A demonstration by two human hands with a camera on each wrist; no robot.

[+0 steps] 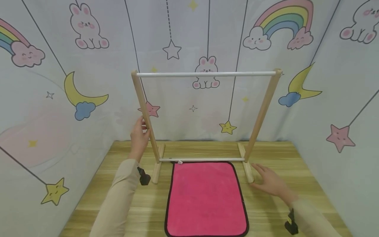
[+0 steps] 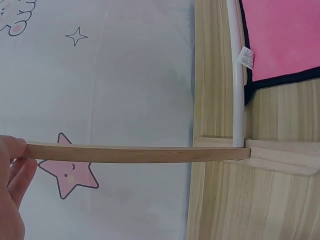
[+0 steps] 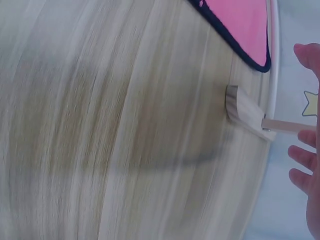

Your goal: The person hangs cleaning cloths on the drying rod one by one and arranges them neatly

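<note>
while left hand (image 1: 139, 136) pinches a post (image 1: 145, 111), right hand (image 1: 270, 181) is outstretched.

There are two hands (image 1: 140, 137), one rack (image 1: 177, 74) with two wooden uprights (image 1: 263, 113), two white rods (image 1: 207, 159) and two wooden feet (image 1: 157, 172), one pink cloth (image 1: 207, 199) with one white tag (image 1: 180, 162), one counter (image 1: 269, 214), two wrist cameras (image 1: 144, 177), three printed bunnies (image 1: 87, 28), two rainbows (image 1: 284, 14) and two crescent moons (image 1: 71, 90).

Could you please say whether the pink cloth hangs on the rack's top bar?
No, the pink cloth lies on the tabletop, while the top bar is bare.
</note>
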